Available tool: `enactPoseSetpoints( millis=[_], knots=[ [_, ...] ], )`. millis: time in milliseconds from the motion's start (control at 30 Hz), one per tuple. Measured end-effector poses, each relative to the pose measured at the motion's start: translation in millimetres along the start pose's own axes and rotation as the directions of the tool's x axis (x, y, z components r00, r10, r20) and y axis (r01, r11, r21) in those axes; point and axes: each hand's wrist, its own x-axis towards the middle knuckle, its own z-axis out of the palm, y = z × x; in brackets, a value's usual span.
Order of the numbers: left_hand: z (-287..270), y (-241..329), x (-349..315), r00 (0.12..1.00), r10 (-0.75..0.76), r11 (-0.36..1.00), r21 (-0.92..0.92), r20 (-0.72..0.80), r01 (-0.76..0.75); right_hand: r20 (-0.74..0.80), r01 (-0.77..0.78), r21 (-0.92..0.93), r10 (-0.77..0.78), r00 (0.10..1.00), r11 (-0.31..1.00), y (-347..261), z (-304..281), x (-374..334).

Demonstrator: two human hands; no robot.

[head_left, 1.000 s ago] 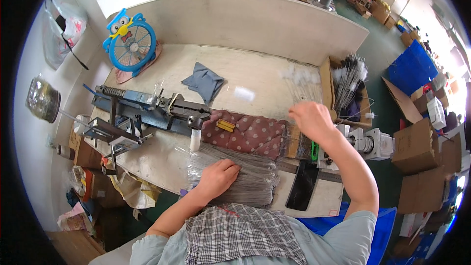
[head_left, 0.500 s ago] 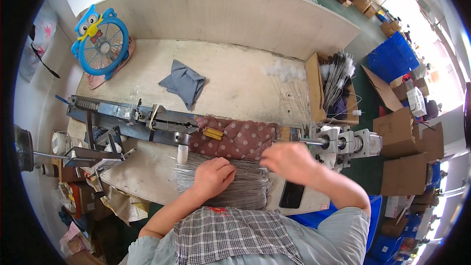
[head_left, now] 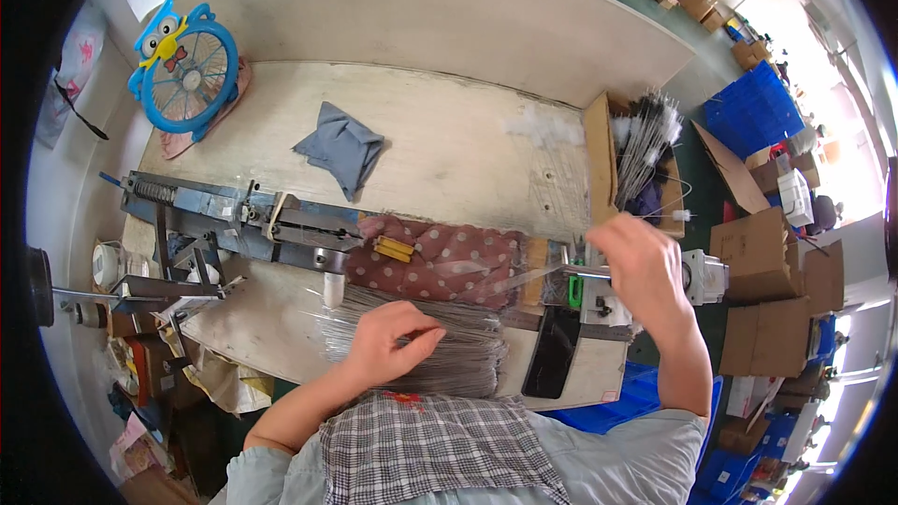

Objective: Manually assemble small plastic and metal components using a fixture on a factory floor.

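Note:
My left hand (head_left: 395, 341) rests over a thick stack of thin grey metal wires (head_left: 458, 355), its thumb and fingertips bent together in a pinch; what is between them cannot be made out. On the right, my right hand (head_left: 641, 266) is raised over a metal machine with a shaft (head_left: 589, 271), fingers pressed together and slightly blurred; anything they hold is hidden. A pale, smeared streak (head_left: 528, 279) runs left from the shaft, over a dark red polka-dot padded cloth (head_left: 449, 252). A yellow piece (head_left: 394, 249) lies on that cloth.
A long metal fixture (head_left: 234, 215) lies at left, a white cylinder (head_left: 333, 290) at its end. Beside the wires is a black phone (head_left: 552, 353). Farther back are a grey cloth (head_left: 341, 150), a blue owl-shaped fan (head_left: 192, 79) and a cardboard box (head_left: 600, 164) of wire brushes.
My right hand has moved right and away from me, from beside the wire stack to above the machine. My left hand stays over the wires. A green part on the machine now shows.

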Motion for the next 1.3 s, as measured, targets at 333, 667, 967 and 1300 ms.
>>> enactPoseSetpoints(
  millis=[333, 667, 967, 1300],
  knots=[
    [79, -1, 108, 0.859, -0.388, 0.308, -0.831, 0.335, 0.463, 0.258, -0.134, 0.128, 0.097, 0.961, 0.983, 24, 52, -3],
    [50, 22, 76, 0.93, -0.306, 0.67, -0.647, 0.205, 0.363, 0.23, 0.022, 0.481, -0.15, 0.962, 0.876, 14, 55, 6],
    [13, 7, 10, 0.707, -0.665, 0.236, -0.83, 0.242, 0.506, -0.038, 0.197, 0.688, -0.236, 0.971, 0.699, -69, 95, 66],
    [-60, -13, -10, 0.771, -0.636, 0.281, -0.918, 0.042, 0.281, -0.113, 0.176, 0.491, -0.138, 0.984, 0.853, -127, 121, 95]
  ],
)
